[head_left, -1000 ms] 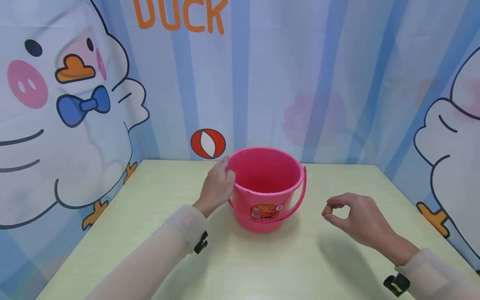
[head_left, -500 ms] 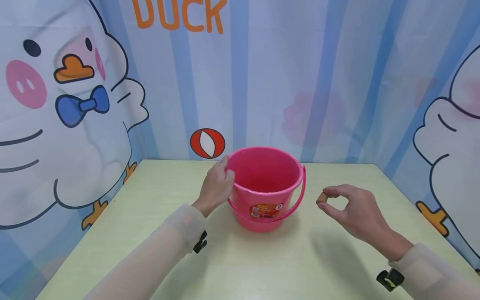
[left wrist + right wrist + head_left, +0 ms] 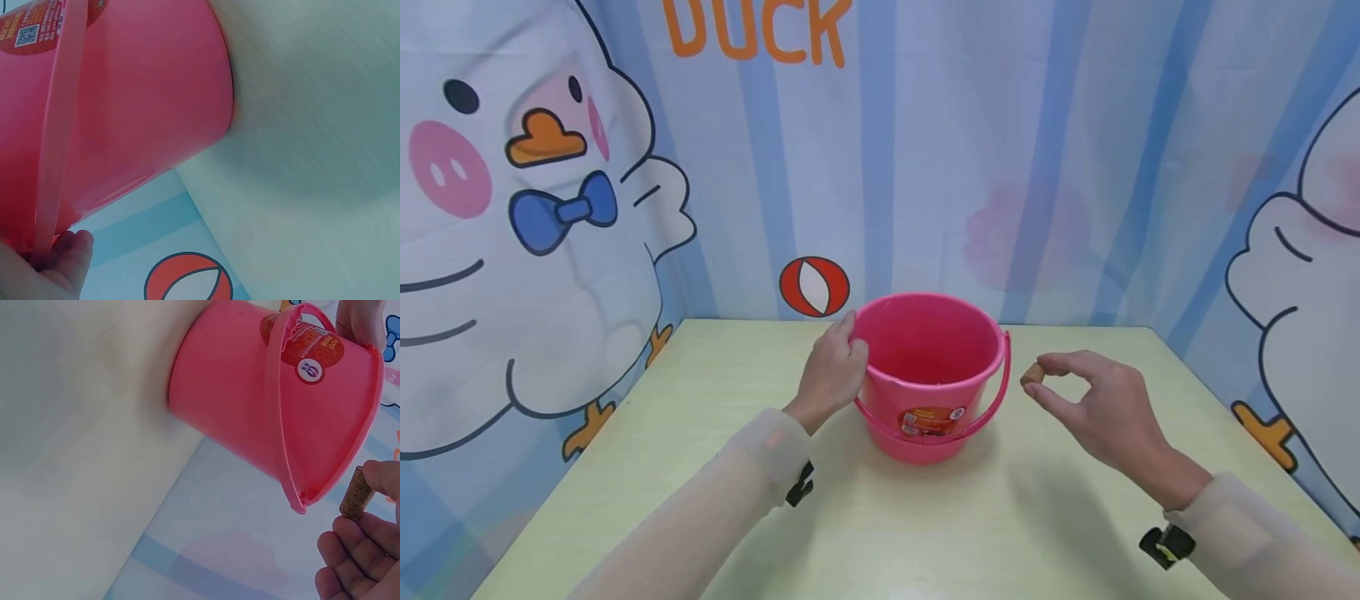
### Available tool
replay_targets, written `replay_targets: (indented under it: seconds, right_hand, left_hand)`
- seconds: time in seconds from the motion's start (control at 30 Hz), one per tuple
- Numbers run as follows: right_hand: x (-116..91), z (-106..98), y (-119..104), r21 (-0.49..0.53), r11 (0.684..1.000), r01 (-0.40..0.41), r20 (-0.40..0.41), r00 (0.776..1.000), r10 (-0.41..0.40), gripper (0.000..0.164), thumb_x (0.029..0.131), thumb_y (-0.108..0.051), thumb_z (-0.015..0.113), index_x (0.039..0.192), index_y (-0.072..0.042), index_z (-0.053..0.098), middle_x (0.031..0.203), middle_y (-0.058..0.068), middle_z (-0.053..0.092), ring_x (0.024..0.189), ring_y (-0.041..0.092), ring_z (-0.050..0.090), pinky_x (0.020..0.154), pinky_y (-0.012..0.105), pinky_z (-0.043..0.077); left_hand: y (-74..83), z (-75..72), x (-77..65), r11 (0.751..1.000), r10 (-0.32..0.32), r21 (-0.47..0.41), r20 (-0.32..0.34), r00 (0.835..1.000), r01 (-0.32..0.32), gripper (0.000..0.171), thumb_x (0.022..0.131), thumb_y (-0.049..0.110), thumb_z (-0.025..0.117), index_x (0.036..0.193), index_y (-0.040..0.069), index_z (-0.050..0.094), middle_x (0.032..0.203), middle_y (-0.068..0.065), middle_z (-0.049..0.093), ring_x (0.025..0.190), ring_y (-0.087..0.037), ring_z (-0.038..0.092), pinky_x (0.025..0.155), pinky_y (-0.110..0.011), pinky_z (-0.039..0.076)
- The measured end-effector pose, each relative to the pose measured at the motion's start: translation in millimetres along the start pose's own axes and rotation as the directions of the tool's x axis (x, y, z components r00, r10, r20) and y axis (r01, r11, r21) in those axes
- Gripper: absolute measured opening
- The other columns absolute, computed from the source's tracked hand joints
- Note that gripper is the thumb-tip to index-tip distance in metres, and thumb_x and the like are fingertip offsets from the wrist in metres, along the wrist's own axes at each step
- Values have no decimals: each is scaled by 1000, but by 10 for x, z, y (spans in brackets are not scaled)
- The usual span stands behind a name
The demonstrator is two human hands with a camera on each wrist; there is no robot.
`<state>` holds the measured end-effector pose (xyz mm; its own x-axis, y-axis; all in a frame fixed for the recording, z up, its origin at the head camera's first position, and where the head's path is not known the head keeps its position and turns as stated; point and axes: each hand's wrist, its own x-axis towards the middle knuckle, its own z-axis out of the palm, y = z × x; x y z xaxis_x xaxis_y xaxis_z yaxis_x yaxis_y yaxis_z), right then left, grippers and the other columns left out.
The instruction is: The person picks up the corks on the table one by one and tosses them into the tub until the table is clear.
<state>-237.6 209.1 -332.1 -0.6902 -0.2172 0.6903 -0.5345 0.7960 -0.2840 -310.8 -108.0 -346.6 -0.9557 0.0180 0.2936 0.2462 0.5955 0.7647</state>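
A pink plastic bucket stands upright on the table, its handle hanging down across the front. My left hand grips the bucket's rim on its left side; the left wrist view shows the fingers at the rim beside the handle. Right of the bucket, above the table, my right hand pinches a small brown cork between thumb and fingers. The cork is apart from the bucket's rim. Most of the bucket's bottom is hidden by its front wall.
The pale table runs back to a blue striped curtain printed with cartoon ducks and a red and white ball. Curtain folds also border the table at left and right.
My right hand has moved left and upward with the cork, closer to the bucket. The left hand and the bucket have stayed in place.
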Motion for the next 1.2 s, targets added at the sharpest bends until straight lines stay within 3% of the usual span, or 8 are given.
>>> replay_targets:
  seconds: [0.5, 1.2]
  right_hand:
    - [154, 79, -158, 33, 999, 11, -62, 998, -9, 37, 79, -14, 89, 112, -4, 77, 103, 11, 77, 96, 33, 73, 80, 55, 60]
    - [373, 207, -348, 100, 993, -64, -26, 997, 67, 44, 80, -16, 89, 119, -2, 75, 108, 13, 76, 100, 33, 70, 77, 51, 61]
  left_hand:
    - [-4, -1, -1, 1000, 2, -5, 2, 1000, -2, 64, 103, 23, 50, 162, 10, 29, 156, -7, 44, 135, -29, 49, 97, -44, 56]
    - [11, 6, -5, 1000, -8, -16, 3, 1000, 8, 64, 104, 22, 53, 162, 12, 29, 156, -6, 44, 134, -29, 49, 96, -43, 56]
